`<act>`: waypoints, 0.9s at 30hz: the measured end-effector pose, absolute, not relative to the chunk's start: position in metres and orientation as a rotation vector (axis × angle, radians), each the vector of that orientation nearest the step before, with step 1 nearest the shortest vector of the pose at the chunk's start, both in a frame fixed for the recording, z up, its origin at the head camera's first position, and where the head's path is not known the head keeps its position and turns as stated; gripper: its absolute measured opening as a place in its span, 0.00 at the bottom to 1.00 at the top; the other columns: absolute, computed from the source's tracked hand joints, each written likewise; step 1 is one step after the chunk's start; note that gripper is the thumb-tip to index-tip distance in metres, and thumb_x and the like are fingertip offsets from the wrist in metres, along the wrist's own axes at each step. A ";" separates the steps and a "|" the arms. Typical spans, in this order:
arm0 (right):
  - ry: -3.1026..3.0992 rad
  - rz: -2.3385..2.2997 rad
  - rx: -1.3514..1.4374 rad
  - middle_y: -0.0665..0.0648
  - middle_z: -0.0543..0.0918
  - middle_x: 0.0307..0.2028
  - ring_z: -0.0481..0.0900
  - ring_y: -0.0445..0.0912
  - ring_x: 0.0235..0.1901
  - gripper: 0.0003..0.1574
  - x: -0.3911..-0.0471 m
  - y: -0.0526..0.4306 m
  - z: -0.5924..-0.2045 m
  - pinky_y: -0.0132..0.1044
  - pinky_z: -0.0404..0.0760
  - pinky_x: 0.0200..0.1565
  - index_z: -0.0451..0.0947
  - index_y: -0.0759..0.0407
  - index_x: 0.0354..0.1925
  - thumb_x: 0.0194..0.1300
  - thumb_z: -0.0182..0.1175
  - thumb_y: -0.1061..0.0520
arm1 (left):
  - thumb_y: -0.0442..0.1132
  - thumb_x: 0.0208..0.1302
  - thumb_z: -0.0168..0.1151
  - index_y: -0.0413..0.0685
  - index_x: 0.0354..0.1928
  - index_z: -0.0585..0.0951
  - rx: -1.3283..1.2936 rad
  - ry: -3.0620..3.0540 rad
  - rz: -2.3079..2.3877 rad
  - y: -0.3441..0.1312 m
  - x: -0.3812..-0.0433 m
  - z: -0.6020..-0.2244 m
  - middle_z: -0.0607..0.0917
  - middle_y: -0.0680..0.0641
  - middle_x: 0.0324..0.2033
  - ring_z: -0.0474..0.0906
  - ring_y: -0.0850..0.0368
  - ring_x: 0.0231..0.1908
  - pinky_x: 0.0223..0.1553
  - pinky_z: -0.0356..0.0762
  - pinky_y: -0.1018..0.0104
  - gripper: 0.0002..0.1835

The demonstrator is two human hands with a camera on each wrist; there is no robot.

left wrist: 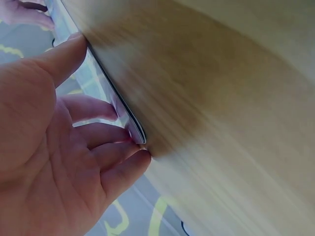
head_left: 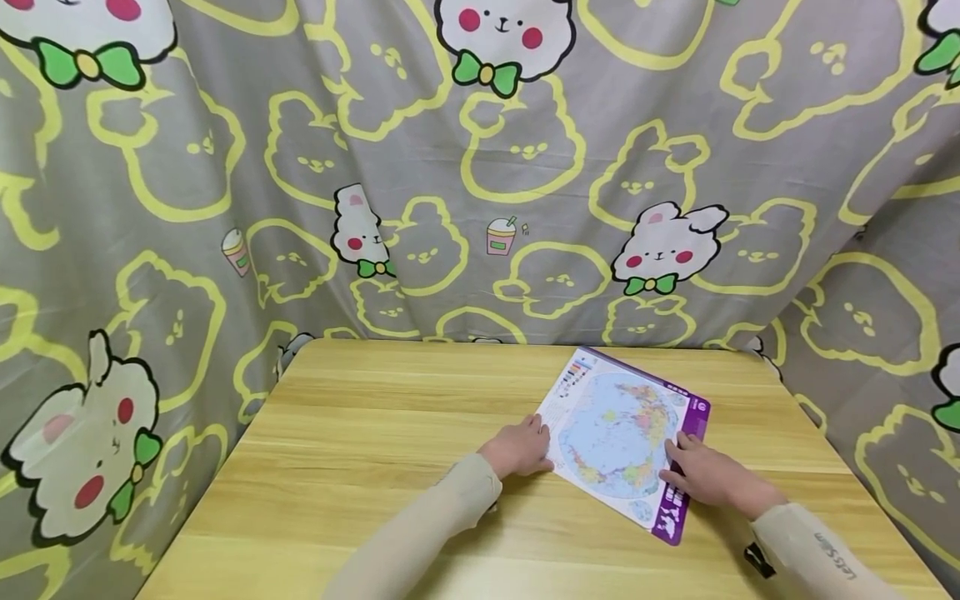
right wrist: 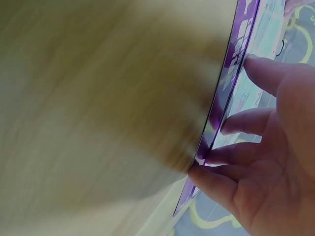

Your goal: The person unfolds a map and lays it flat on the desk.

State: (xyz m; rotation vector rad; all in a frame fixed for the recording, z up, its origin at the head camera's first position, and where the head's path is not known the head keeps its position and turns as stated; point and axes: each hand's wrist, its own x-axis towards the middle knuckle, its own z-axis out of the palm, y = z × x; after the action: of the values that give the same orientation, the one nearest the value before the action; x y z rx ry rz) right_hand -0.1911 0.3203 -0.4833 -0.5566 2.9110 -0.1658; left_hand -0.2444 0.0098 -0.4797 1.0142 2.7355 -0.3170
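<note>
A world map [head_left: 611, 442] with a purple border lies aslant on the wooden table, right of its middle. The left hand [head_left: 519, 447] rests at the map's left edge; in the left wrist view, its thumb and fingertips [left wrist: 120, 132] touch along the dark thin rim. On the opposite side, the right hand [head_left: 708, 473] lies over the purple border. The right wrist view shows its fingertips [right wrist: 209, 158] on that border and its thumb [right wrist: 261, 69] farther up the same edge. Both hands have their fingers spread and loosely bent, not wrapped round the map.
The wooden table [head_left: 360, 467] reaches back to a grey curtain [head_left: 420, 167] printed with yellow outlines and white rabbits, which hangs behind it and on both sides. A black strap [head_left: 759, 560] shows under the right sleeve.
</note>
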 end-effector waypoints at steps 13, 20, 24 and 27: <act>2.929 -0.124 -0.598 0.84 0.65 0.54 0.63 0.75 0.56 0.37 -0.187 0.300 -0.479 0.64 0.67 0.54 0.69 0.79 0.55 0.65 0.58 0.46 | 0.60 0.68 0.49 0.42 0.68 0.64 0.988 2.716 -0.288 -0.007 -0.240 -0.477 0.61 0.41 0.69 0.55 0.52 0.68 0.62 0.65 0.65 0.36; 2.939 -0.116 -0.621 0.82 0.66 0.55 0.63 0.74 0.57 0.37 -0.192 0.292 -0.480 0.64 0.67 0.55 0.69 0.78 0.56 0.66 0.56 0.45 | 0.59 0.68 0.49 0.41 0.68 0.64 0.984 2.721 -0.264 -0.017 -0.243 -0.474 0.61 0.41 0.69 0.56 0.51 0.68 0.61 0.66 0.64 0.35; 2.935 -0.108 -0.632 0.82 0.66 0.55 0.63 0.73 0.57 0.37 -0.194 0.286 -0.481 0.63 0.67 0.55 0.69 0.78 0.56 0.66 0.56 0.45 | 0.58 0.68 0.50 0.40 0.68 0.63 0.980 2.714 -0.231 -0.024 -0.245 -0.475 0.60 0.40 0.69 0.55 0.50 0.68 0.62 0.65 0.63 0.36; 2.940 -0.109 -0.642 0.82 0.67 0.55 0.64 0.73 0.57 0.36 -0.194 0.282 -0.482 0.62 0.67 0.56 0.70 0.78 0.56 0.66 0.56 0.46 | 0.58 0.68 0.51 0.40 0.68 0.63 0.973 2.713 -0.206 -0.029 -0.247 -0.477 0.60 0.40 0.69 0.55 0.50 0.68 0.62 0.64 0.63 0.36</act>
State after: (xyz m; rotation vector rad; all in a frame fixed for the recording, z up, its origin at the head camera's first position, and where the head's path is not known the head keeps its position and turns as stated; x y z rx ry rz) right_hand -0.1944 0.2820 -0.4820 -0.6420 2.9405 -0.1095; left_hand -0.2474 -0.0288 -0.4773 0.9727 2.7130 -0.2064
